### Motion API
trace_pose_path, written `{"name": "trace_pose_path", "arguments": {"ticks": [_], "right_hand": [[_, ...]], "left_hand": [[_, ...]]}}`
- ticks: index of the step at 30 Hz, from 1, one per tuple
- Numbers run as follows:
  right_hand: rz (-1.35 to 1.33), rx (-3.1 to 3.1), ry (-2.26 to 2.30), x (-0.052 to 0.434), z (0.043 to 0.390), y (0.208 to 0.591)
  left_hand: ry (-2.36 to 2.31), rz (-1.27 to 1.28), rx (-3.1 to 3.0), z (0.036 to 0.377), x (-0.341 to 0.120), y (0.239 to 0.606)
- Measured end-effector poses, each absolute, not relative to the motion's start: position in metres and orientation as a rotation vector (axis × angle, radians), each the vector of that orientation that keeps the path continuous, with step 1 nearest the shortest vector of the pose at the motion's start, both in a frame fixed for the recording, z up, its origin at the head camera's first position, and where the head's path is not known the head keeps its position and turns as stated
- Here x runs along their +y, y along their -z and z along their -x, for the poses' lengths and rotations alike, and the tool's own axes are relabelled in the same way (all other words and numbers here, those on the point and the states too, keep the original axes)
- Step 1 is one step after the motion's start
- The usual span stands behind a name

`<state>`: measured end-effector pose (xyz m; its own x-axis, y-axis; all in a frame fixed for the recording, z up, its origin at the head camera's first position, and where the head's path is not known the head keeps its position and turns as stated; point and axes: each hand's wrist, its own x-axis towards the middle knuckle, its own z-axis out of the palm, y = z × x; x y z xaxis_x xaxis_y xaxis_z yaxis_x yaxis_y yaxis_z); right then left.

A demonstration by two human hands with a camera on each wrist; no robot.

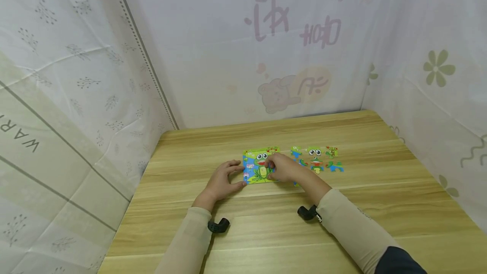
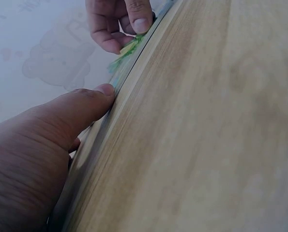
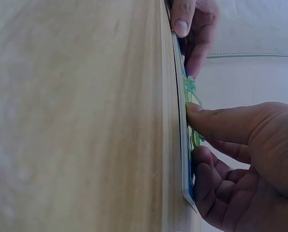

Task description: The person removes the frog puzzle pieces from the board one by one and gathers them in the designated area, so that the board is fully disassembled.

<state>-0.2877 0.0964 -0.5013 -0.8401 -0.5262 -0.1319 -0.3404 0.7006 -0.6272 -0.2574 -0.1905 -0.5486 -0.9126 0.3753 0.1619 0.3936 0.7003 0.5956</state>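
Note:
A frog picture puzzle board [image 1: 249, 166] lies flat on the wooden table. My left hand [image 1: 222, 181] rests at its left side, thumb at the near left corner and fingers spread along the edge. Over the board's right half, my right hand [image 1: 283, 167] pinches a green puzzle piece [image 3: 196, 139] between thumb and fingertips, close above the printed frog's lower body. In the left wrist view the green piece [image 2: 129, 52] shows beneath the right fingers, seen almost edge-on. The right hand covers part of the board's right side.
Several loose puzzle pieces lie in rows right of the board, among them an eyes piece [image 1: 315, 152], a mouth piece [image 1: 316, 163] and a blue-green piece [image 1: 336, 166]. My right forearm hides some of that area. Printed curtains [image 1: 213, 54] hang behind and beside the table [image 1: 258, 231].

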Motion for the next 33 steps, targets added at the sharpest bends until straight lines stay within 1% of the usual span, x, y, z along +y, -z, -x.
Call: {"name": "trace_pose_path", "arguments": {"ticks": [10, 17, 33], "right_hand": [[0.678, 2.570, 0.941, 0.1021, 0.2889, 0.5067], [0.691, 2.611, 0.889, 0.1028, 0.2870, 0.5028], [0.685, 2.608, 0.927, 0.1053, 0.2865, 0.5042]], "left_hand": [[1.005, 0.659, -2.867, 0.2582, -0.1911, 0.5499], [0.989, 0.674, -2.859, 0.2578, -0.1909, 0.5499], [1.013, 0.664, -2.880, 0.2555, -0.1904, 0.5475]]}}
